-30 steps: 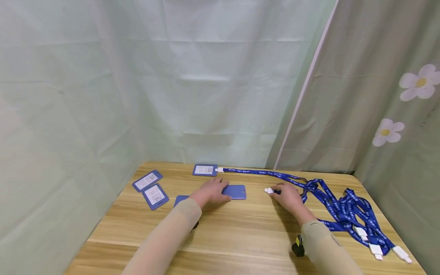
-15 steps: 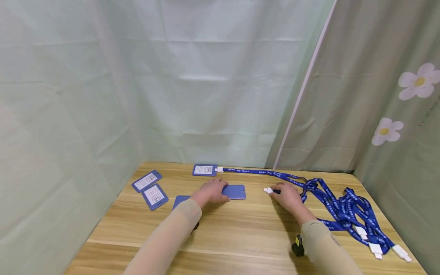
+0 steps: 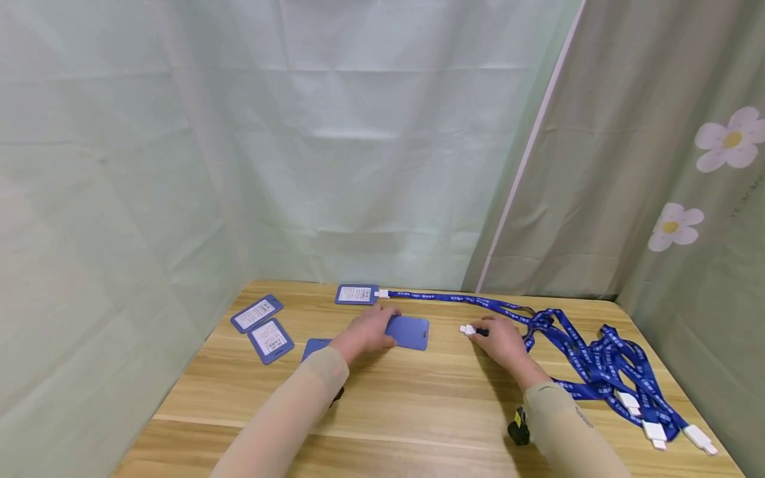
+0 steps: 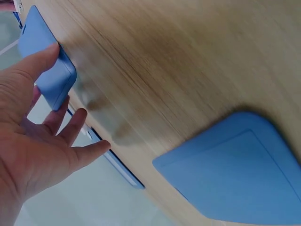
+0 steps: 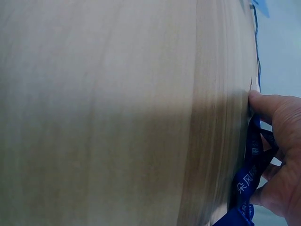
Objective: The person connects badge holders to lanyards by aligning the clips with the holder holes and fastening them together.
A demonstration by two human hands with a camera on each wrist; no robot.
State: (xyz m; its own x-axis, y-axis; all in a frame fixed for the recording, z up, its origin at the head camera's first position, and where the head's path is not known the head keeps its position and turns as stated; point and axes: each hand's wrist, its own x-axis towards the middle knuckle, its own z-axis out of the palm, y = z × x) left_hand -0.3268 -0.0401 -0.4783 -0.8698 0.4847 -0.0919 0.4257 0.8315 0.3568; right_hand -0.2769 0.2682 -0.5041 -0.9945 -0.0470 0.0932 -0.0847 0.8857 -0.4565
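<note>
My left hand [image 3: 367, 330] pinches the left end of a plain blue card holder [image 3: 409, 332]. In the left wrist view, the thumb lies on the holder's upper face and fingers reach below it, with the other fingers spread. My right hand [image 3: 501, 340] pinches a blue lanyard just behind its white plastic clip [image 3: 467, 330]. The clip points left toward the holder's slotted end, a gap apart. Lettered blue strap [image 5: 249, 176] hangs by the right palm in the right wrist view. Another blue card holder [image 3: 315, 346] lies partly hidden by the left wrist.
Two card holders with white cards [image 3: 257, 314] lie at the left. At the back, a card holder [image 3: 356, 295] is joined to a lanyard [image 3: 439, 298]. Tangled blue lanyards [image 3: 597, 365] with white clips cover the table's right. Curtains [image 3: 370, 166] close off the back and sides.
The plain card holder has turned slightly, its slotted end dipping toward the near side. My left hand has shifted slightly up and left with it. My right hand stays in place.
</note>
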